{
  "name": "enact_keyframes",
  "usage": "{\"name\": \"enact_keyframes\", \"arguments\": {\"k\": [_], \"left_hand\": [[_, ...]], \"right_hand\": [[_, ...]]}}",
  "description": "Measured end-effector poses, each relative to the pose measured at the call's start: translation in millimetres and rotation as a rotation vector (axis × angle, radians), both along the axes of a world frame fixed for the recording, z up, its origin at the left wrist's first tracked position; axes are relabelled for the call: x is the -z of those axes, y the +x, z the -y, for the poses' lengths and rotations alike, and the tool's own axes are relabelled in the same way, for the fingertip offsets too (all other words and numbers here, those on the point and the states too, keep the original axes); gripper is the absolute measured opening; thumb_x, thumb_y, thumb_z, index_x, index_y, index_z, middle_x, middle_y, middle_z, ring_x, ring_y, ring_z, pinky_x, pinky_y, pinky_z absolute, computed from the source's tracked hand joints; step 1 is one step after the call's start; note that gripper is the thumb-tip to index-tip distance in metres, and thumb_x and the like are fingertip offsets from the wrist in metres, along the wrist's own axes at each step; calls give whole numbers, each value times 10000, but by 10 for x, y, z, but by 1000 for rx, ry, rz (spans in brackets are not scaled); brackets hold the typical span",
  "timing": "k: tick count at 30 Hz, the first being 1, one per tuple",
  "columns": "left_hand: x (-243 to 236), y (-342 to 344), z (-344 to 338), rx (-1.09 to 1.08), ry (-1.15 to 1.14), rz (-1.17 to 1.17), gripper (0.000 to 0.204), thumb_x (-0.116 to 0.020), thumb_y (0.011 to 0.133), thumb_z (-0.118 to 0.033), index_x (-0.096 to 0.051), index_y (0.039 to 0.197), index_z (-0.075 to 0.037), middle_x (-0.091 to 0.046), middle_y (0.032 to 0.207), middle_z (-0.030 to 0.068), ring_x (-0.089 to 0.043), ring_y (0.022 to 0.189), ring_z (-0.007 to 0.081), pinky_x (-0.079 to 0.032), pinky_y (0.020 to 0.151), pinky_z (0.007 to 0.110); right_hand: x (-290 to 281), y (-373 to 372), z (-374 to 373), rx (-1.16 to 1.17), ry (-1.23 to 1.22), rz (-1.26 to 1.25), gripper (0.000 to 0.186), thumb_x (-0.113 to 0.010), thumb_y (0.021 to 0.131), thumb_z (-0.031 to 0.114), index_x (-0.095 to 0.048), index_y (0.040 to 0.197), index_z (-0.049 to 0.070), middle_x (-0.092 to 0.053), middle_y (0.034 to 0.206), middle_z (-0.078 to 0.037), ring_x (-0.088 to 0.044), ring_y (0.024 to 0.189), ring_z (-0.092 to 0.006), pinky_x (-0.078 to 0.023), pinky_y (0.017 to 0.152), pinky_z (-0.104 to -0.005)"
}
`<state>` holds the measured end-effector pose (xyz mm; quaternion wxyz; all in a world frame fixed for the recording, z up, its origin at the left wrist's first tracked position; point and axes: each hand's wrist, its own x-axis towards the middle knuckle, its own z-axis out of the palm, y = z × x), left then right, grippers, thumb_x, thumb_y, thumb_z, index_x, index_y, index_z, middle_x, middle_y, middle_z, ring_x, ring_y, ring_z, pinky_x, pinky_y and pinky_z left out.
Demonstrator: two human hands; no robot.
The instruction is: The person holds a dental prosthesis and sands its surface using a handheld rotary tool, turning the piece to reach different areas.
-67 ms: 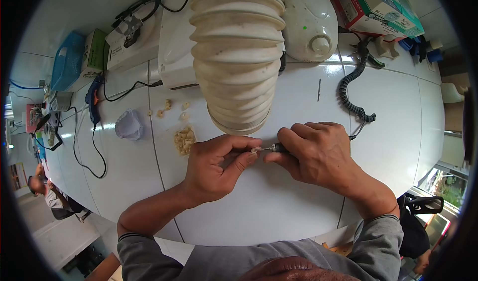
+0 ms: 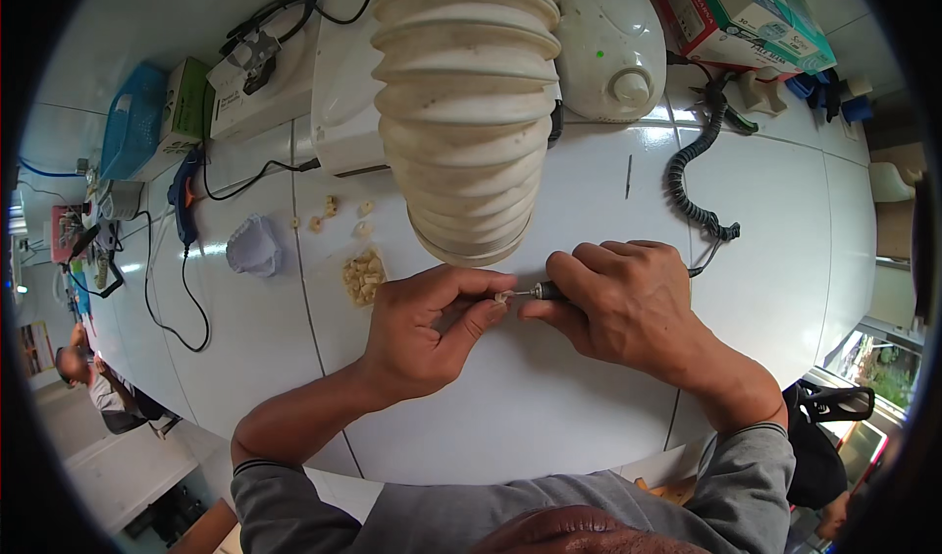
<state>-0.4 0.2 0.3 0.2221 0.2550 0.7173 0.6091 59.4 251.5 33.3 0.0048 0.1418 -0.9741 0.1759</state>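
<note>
Pinching a small pale piece (image 2: 501, 298) on the left, you hold a slim tool (image 2: 546, 291) to it from the right.
A heap of pale bits (image 2: 364, 279) sits on the white table (image 2: 559, 407) just beside your left hand (image 2: 422, 333), whose thumb and finger grip the piece near the mouth of the ribbed hose (image 2: 466, 112); your right hand (image 2: 628, 304) is closed around the tool's handle. Tool-on-piece work seems in hand; the next move likely calls for a firm pinch and steady tip.

A blue basket (image 2: 140, 127) stands beside a green box (image 2: 184, 105) at back left.
</note>
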Motion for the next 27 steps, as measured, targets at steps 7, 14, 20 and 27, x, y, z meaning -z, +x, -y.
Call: {"name": "enact_keyframes", "arguments": {"k": [7, 14, 20, 27], "left_hand": [[-5, -24, -8, 17, -2, -7, 180, -746, 1045, -1, -768, 1223, 17, -821, 1071, 149, -841, 1014, 220, -685, 881, 329], [-38, -23, -1, 36, -25, 5, 182, -738, 1052, -4, -763, 1230, 25, -816, 1093, 156, -840, 1016, 223, -687, 886, 332], [-61, -24, -5, 43, -37, 24, 181, -734, 1053, 2, -761, 1229, 30, -812, 1090, 158, -836, 1018, 217, -687, 886, 331], [-56, -21, -9, 37, -29, 18, 172, -728, 1054, 8, -758, 1222, 34, -808, 1078, 154, -834, 1010, 213, -685, 886, 323]], "right_hand": [[32, 5, 4, 3, -3, -7, 491, -723, 1034, 587, -636, 851, 140, -673, 683, -25, -720, 576, -253, -503, 511, -376], [-2, 1, 3, -13, 15, 9, 485, -722, 1035, 582, -647, 850, 140, -678, 694, -27, -728, 590, -250, -511, 517, -376], [-8, 7, 3, -14, 17, 11, 483, -724, 1034, 581, -652, 853, 138, -676, 692, -27, -725, 586, -252, -512, 518, -378], [9, 14, 1, -1, 4, -5, 483, -728, 1032, 577, -650, 851, 136, -671, 681, -27, -715, 572, -255, -500, 508, -383]]}}
